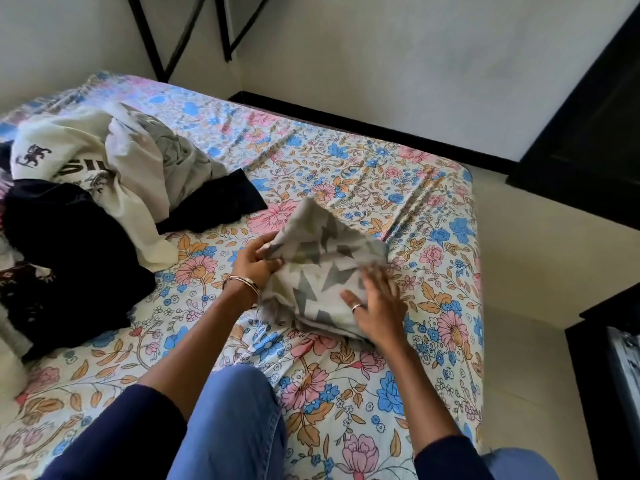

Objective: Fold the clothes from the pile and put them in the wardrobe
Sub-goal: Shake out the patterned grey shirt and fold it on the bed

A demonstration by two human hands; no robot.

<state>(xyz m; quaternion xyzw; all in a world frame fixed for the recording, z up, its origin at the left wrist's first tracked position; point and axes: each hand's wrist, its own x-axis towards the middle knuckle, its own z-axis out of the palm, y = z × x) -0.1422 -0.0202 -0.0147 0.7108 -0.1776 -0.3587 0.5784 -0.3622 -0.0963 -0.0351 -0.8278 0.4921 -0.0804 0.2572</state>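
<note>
A cream cloth with grey zigzag shapes (322,268) lies partly folded on the flowered bed sheet (398,188) in front of me. My left hand (258,259) pinches its left edge and lifts a flap upward. My right hand (375,306) rests flat on the lower right part of the cloth, fingers spread, slightly blurred. A pile of unfolded clothes (104,174) sits at the left of the bed: a cream printed shirt, a grey garment and black pieces.
My knee in blue jeans (235,420) rests on the bed's near edge. The bed's right edge drops to a pale floor (540,271). Dark furniture (588,133) stands at the far right, and another dark piece (609,375) at the lower right. A wall runs behind the bed.
</note>
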